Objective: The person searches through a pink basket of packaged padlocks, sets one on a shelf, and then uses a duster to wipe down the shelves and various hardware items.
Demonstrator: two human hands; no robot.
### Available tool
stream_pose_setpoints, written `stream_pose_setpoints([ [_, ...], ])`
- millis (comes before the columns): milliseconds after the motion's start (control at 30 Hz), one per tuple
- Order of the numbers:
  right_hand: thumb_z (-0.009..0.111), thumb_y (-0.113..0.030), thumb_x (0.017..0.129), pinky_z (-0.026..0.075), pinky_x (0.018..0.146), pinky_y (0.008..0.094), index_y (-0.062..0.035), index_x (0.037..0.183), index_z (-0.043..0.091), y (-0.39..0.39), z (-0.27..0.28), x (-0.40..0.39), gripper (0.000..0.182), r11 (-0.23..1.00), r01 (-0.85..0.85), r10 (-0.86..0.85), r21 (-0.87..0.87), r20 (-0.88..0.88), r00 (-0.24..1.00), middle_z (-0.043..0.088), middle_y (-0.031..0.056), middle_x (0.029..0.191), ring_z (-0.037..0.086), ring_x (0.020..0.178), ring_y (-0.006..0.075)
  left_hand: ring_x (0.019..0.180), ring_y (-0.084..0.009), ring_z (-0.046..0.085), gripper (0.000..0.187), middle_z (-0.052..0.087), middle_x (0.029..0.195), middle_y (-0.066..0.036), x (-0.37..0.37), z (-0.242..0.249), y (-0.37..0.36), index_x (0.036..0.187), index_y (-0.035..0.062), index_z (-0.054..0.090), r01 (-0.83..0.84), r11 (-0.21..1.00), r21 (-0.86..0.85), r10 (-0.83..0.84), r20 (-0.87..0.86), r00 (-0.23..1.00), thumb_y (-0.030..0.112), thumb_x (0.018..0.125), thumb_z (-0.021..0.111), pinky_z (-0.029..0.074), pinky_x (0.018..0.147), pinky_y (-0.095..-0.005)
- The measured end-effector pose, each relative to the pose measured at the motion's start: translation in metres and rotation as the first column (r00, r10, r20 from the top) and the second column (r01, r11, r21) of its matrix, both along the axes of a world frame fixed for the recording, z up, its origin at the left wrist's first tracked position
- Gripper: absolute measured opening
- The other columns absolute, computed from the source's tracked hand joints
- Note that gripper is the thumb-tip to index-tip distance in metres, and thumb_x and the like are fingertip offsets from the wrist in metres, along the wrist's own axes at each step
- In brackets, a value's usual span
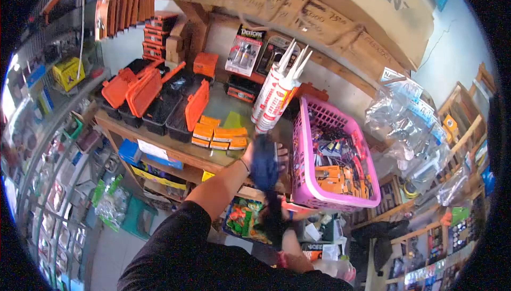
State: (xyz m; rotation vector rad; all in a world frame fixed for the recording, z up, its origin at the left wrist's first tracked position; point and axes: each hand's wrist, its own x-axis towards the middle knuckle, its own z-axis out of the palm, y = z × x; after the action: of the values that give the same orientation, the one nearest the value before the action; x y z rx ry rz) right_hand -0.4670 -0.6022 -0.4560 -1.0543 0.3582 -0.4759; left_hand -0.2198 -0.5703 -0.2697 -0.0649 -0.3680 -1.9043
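A dark blue, motion-blurred object (264, 163) with a black lower part (274, 219) stands upright before me; its kind cannot be made out. My left hand (281, 157) is behind the blue part, its fingers showing along the right side and a thin dark band on the wrist. My right hand (287, 230) is by the black lower part, its fingers hidden and smeared. Just beyond the left hand, white sealant tubes (272, 99) with pointed nozzles stand on the shelf. Small orange-yellow boxes (219, 134) lie to the left.
A pink basket (301, 150) full of small packets stands to the right. Black bins with orange lids (143, 91) line the left of the wooden shelf (114, 131). Below is a container of orange and green pieces (246, 217). Plastic-wrapped packs (407, 115) hang at right.
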Motion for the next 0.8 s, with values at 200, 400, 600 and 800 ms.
stream_pose_setpoints([
  [200, 0.041, -0.028, 0.083, 0.043, 0.056, 0.0275, -0.0027, 0.099, 0.048, 0.014, 0.004, 0.006, 0.030, 0.972, -0.191, 0.168, 0.133, 0.167, 0.971, 0.055, 0.0094, 0.085, 0.050, 0.062, 0.0188, 0.099, -0.0278, 0.051, 0.072, 0.052, 0.110, -0.013, -0.005, 0.014, 0.004, 0.117, 0.0053, 0.044, -0.161, 0.983, 0.092, 0.150, 0.122, 0.981, 0.061, 0.081, 0.016, 0.036, 0.090, -0.0427],
  [400, 0.037, -0.024, 0.085, 0.046, 0.062, 0.0297, -0.0030, 0.103, 0.051, 0.036, 0.027, 0.022, 0.031, 0.898, -0.337, 0.229, 0.281, 0.356, 0.906, 0.056, 0.0078, 0.087, 0.054, 0.072, 0.0201, 0.102, -0.0321, 0.049, 0.069, 0.049, 0.114, -0.015, -0.001, -0.001, 0.005, 0.117, 0.0036, 0.042, -0.096, 0.989, -0.115, 0.107, 0.095, 0.990, 0.059, 0.079, 0.028, 0.035, 0.089, -0.0498],
  [600, 0.041, -0.029, 0.083, 0.043, 0.050, 0.0343, -0.0034, 0.085, 0.053, 0.069, 0.048, 0.040, 0.028, 0.734, 0.154, -0.337, 0.661, 0.158, 0.928, 0.054, 0.0080, 0.065, 0.052, 0.057, 0.0211, 0.105, -0.0317, 0.047, 0.067, 0.047, 0.117, -0.014, -0.005, 0.011, 0.005, 0.118, 0.0072, 0.043, -0.206, 0.966, 0.156, 0.167, 0.232, 0.958, 0.059, 0.081, 0.021, 0.033, 0.091, -0.0496],
  [800, 0.047, -0.029, 0.081, 0.043, 0.043, 0.0316, -0.0050, 0.078, 0.051, 0.081, 0.076, 0.042, 0.024, 0.937, 0.252, -0.292, -0.243, -0.144, 0.945, 0.048, 0.0030, 0.058, 0.049, 0.047, 0.0170, 0.104, -0.0329, 0.047, 0.064, 0.048, 0.115, -0.015, -0.004, 0.015, 0.001, 0.119, 0.0046, 0.040, -0.222, 0.961, 0.162, 0.167, 0.300, 0.939, 0.055, 0.084, 0.021, 0.033, 0.093, -0.0464],
])
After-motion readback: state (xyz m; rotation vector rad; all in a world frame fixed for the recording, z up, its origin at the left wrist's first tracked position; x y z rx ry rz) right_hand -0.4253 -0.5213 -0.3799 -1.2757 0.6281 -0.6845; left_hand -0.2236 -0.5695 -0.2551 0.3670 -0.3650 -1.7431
